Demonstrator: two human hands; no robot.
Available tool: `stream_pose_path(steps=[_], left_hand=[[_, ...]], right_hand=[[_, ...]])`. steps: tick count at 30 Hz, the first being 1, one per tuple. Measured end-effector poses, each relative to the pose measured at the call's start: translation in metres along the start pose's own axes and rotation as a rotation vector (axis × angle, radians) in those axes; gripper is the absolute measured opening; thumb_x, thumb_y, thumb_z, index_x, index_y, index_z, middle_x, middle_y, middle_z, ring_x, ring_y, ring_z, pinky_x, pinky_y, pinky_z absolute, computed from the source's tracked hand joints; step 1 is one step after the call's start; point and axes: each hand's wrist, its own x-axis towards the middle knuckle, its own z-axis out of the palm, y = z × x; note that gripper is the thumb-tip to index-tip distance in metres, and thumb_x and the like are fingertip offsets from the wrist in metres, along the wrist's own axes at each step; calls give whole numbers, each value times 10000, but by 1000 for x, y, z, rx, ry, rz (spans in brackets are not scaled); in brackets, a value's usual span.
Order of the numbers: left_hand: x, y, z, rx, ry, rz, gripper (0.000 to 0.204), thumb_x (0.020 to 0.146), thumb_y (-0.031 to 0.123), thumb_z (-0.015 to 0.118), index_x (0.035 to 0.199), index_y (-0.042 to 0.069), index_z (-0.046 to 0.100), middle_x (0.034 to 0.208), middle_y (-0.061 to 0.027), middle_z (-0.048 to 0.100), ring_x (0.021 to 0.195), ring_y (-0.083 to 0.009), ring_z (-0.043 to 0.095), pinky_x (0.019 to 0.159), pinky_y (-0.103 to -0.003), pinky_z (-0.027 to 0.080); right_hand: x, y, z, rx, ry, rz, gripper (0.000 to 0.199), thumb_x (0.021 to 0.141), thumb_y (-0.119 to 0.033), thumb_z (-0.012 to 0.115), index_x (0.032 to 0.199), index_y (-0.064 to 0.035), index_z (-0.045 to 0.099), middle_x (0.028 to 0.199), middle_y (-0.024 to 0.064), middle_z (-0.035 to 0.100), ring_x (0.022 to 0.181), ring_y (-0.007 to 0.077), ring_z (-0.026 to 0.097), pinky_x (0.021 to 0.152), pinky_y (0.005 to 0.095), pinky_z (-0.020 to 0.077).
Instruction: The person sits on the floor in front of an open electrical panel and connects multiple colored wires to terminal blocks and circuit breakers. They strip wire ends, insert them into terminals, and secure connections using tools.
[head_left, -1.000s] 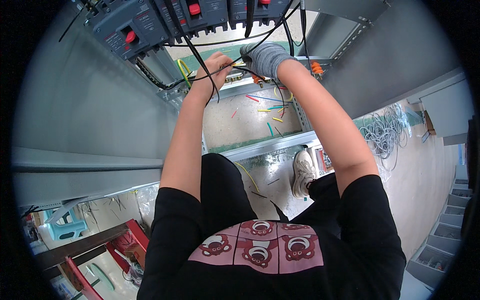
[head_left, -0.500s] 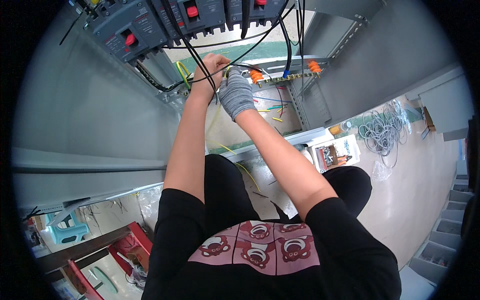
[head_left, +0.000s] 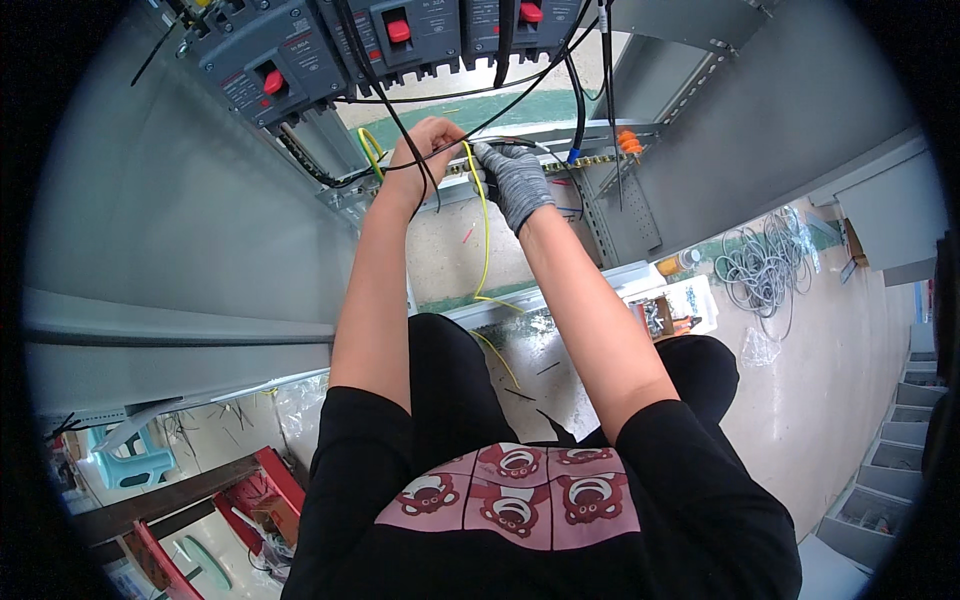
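Observation:
My bare left hand reaches into the metal cabinet, its fingertips pinched at the top end of a thin yellow wire. The wire hangs down in a loose curve toward the cabinet's lower front edge. Close on its right, my right hand wears a grey knit glove. Its fingers are curled beside the wire and the black cables; what lies in them is hidden. Several black cables cross in front of my left wrist. Behind both hands runs a metal bar with a row of brass-coloured screws.
Grey circuit breakers with red levers hang above. An orange insulator stands on the bar. To the right lie a white box of small parts and a coil of grey cable. A blue stool stands lower left.
My right hand has shifted right and slightly down, away from the left fingertips. The yellow wire now hangs visibly between the hands. My left hand has moved a little.

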Motion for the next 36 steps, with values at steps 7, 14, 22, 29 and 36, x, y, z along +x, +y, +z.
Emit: stream_pose_path(steps=[7, 14, 22, 29, 36], left_hand=[[-4, -3, 4, -8, 19, -5, 121, 798, -13, 588, 914, 1, 619, 838, -63, 562, 760, -122, 541, 688, -245, 440], [-1, -6, 7, 4, 34, 49, 146, 789, -44, 568, 920, -10, 621, 814, -40, 561, 747, -101, 538, 688, -223, 435], [-5, -8, 8, -32, 29, 14, 152, 788, -31, 574, 930, -4, 622, 846, -46, 574, 753, -101, 538, 706, -239, 448], [-6, -10, 5, -15, 21, 10, 124, 803, -20, 586, 925, -6, 605, 863, -49, 585, 796, -106, 569, 733, -236, 458], [-4, -4, 7, -27, 11, -26, 121, 798, 3, 591, 918, 5, 599, 857, -46, 595, 777, -98, 560, 728, -238, 456]], right_hand=[[-6, -1, 11, 98, 35, 214, 229, 881, -327, 616, 889, -101, 577, 706, 18, 596, 535, 158, 583, 462, 259, 485], [1, 7, 14, -15, 148, -205, 97, 849, -114, 611, 809, -29, 632, 692, 38, 619, 564, 121, 597, 431, 256, 443], [-9, -8, 17, 2, 93, -28, 225, 915, -232, 538, 861, -26, 610, 730, 85, 652, 480, 158, 603, 380, 244, 457], [-9, -11, 15, 5, 51, 70, 189, 905, -227, 564, 910, -45, 615, 718, 92, 662, 518, 168, 620, 438, 270, 494], [2, -5, -2, -697, 276, -504, 116, 827, -156, 605, 804, -51, 649, 698, 103, 643, 566, 236, 611, 548, 337, 509]])
